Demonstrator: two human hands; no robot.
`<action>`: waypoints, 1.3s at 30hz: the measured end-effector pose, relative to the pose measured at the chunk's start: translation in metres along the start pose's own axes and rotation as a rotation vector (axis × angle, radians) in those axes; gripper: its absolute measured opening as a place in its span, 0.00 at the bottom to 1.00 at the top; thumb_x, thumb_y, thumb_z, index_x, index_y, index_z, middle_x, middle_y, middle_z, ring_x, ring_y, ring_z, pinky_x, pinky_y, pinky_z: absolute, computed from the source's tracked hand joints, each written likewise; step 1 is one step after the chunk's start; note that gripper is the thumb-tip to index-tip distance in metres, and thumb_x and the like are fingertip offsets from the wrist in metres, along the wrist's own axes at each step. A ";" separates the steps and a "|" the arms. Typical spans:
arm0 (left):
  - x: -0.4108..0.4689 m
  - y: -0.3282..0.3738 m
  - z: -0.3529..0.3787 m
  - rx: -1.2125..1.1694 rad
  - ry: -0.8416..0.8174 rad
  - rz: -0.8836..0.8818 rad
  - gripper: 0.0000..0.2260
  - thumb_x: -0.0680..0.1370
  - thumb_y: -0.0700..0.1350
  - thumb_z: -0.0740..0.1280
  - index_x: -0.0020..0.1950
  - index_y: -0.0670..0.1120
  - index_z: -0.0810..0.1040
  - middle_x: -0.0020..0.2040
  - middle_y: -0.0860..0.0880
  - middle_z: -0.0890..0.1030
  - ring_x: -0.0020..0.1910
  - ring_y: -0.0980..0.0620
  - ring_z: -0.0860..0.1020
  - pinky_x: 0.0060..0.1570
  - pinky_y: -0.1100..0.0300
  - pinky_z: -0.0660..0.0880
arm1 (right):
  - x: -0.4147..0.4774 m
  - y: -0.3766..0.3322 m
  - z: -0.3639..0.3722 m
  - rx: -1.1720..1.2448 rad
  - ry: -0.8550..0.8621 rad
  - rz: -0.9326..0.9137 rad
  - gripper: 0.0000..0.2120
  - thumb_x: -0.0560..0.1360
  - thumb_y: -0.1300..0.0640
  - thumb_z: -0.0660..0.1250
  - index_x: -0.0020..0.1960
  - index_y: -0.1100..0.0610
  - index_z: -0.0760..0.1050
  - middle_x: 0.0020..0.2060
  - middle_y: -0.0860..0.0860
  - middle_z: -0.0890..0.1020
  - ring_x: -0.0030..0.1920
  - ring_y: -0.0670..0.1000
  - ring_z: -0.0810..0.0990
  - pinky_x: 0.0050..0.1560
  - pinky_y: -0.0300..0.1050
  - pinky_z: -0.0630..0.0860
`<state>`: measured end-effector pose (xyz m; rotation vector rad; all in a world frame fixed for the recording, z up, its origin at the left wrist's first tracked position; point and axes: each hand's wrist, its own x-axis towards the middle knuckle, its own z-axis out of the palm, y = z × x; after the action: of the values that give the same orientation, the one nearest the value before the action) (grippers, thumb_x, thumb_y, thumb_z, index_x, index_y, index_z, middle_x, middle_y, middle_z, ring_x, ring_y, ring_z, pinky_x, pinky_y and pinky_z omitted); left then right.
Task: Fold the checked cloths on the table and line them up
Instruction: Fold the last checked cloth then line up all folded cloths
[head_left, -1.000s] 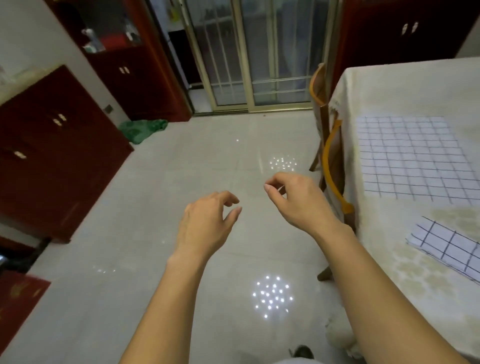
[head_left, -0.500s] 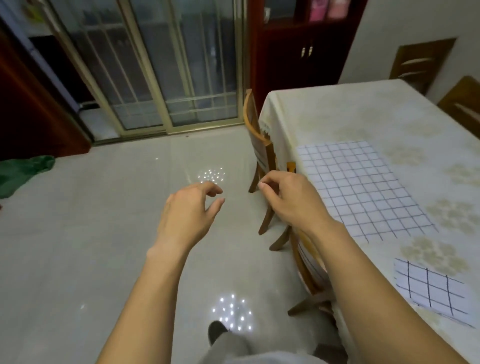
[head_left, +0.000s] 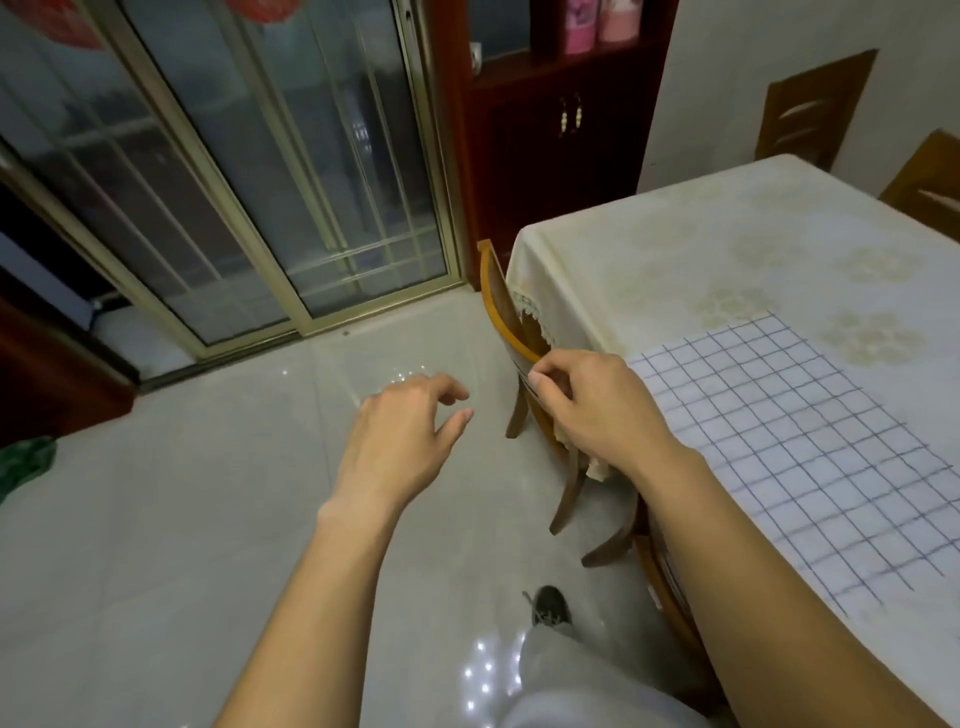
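Since the one checked cloth (head_left: 779, 447) in view lies spread flat and unfolded on the counter (head_left: 675, 270), no folding or lining-up shows as done, and the task looks to be at its very start. Both hands hang apart, off the cloth. The left hand (head_left: 400, 436) is loosely curled and empty, and the right hand (head_left: 592, 405), before a chair (head_left: 498, 312), seems to hold nothing.

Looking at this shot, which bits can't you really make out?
All in the head view:
- Checked cloth: the picture's right edge cuts it off; the right forearm hides its near left edge.
- Right hand: its curled fingertips overlap the chair; whether they touch it cannot be told.
- Table: its right side runs out of frame.
- Pink items on the shelf: cut off by the top edge.
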<state>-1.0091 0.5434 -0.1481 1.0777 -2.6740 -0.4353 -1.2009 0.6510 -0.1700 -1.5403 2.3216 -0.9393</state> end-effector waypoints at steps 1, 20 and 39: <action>0.018 -0.007 -0.001 0.013 -0.003 -0.008 0.11 0.82 0.55 0.66 0.62 0.54 0.80 0.57 0.55 0.83 0.56 0.53 0.80 0.57 0.52 0.77 | 0.019 0.005 0.005 0.014 0.011 0.001 0.09 0.82 0.50 0.63 0.54 0.51 0.81 0.42 0.43 0.82 0.40 0.41 0.77 0.37 0.29 0.68; 0.321 -0.165 -0.002 -0.025 0.035 -0.158 0.08 0.82 0.54 0.66 0.59 0.55 0.80 0.56 0.57 0.82 0.54 0.53 0.80 0.51 0.54 0.76 | 0.370 0.035 0.090 0.022 -0.095 -0.012 0.06 0.80 0.50 0.65 0.54 0.47 0.81 0.49 0.43 0.82 0.47 0.44 0.80 0.50 0.46 0.81; 0.717 -0.322 -0.046 -0.125 0.032 0.092 0.06 0.81 0.49 0.69 0.57 0.54 0.81 0.53 0.58 0.82 0.53 0.55 0.80 0.56 0.54 0.77 | 0.741 0.033 0.139 -0.129 0.070 0.135 0.07 0.81 0.47 0.65 0.55 0.46 0.80 0.47 0.44 0.81 0.46 0.46 0.79 0.46 0.45 0.79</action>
<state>-1.2953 -0.1895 -0.1502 0.9143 -2.6168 -0.5549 -1.4814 -0.0494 -0.1701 -1.3947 2.5450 -0.8390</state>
